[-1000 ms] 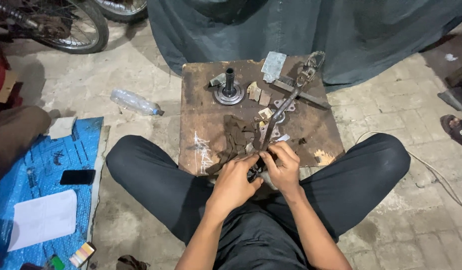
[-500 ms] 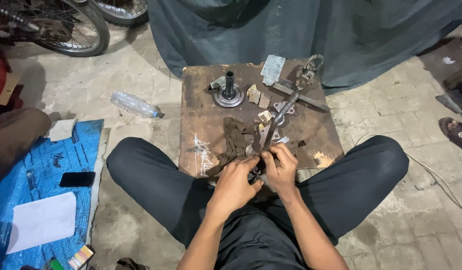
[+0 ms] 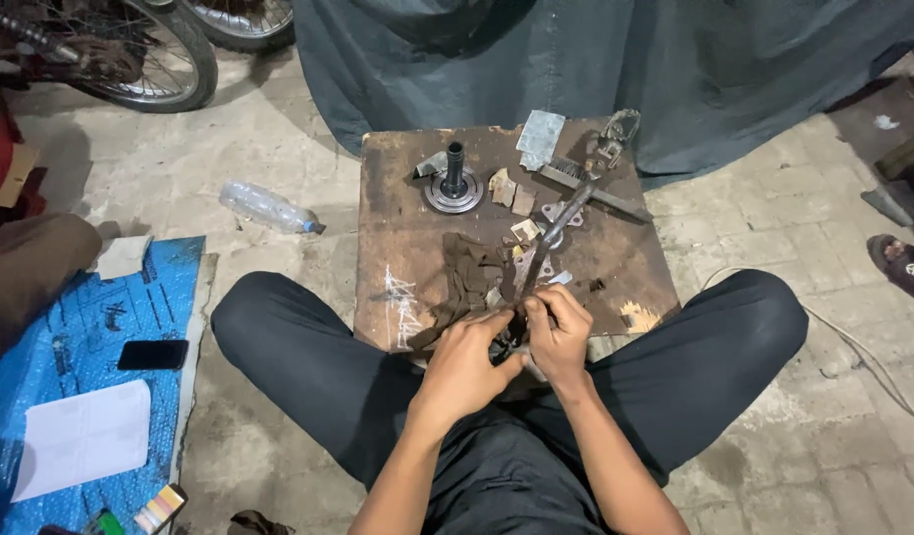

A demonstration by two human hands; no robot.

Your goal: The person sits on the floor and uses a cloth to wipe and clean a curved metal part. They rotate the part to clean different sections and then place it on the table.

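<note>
Both hands meet at the near edge of the wooden board (image 3: 398,228) — our left hand (image 3: 467,365) and right hand (image 3: 558,332) clenched around the low end of a long metal lever (image 3: 561,226). It's greasy, dark grey, slanting up across the board toward a wire brush (image 3: 591,188).

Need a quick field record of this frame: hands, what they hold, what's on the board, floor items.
left hand: gripping a small dark part, at board's near edge
right hand: on near end of long metal tool
board: wooden, stained
on board: round hub part, brown rag, wire brush
floor: plastic bottle, blue mat, phone
</note>
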